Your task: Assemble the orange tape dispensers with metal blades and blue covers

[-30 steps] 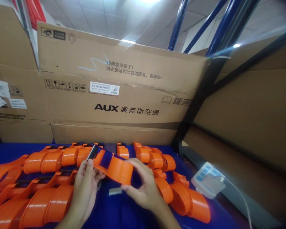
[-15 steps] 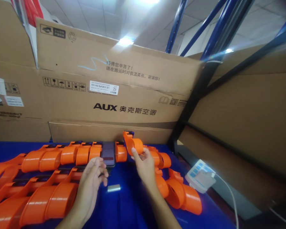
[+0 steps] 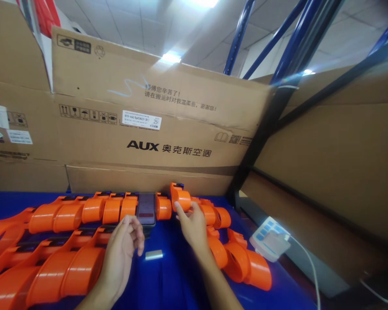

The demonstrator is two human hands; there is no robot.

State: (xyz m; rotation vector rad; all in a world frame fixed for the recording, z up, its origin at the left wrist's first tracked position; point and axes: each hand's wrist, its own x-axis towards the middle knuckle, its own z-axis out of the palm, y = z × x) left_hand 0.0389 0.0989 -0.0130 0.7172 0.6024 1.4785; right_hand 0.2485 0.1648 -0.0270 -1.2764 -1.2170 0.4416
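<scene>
My right hand [image 3: 194, 224] has its thumb and fingers closed on the lower part of an orange plastic ring piece [image 3: 182, 199] with a dark blue part at its top. That piece stands in the back row, just right of a similar orange piece [image 3: 163, 208]. Its contact with the table is hidden. My left hand [image 3: 126, 241] hovers near the front of a dark phone-like slab [image 3: 146, 208], fingers loosely curved and nothing in them. Between my hands, a small silvery bar [image 3: 154, 255] lies on the blue surface [image 3: 174, 275].
Two rows of orange ring pieces [image 3: 68, 216] fill the left side; several more [image 3: 258, 269] stand at right. Behind rises a large cardboard sheet [image 3: 168, 129]. A dark rack post [image 3: 245, 172] and a white power strip [image 3: 270, 238] with a cable are on the right.
My right hand has brought the orange ring piece down a little, toward the back row. My left hand stays in nearly the same place, its fingers slightly shifted.
</scene>
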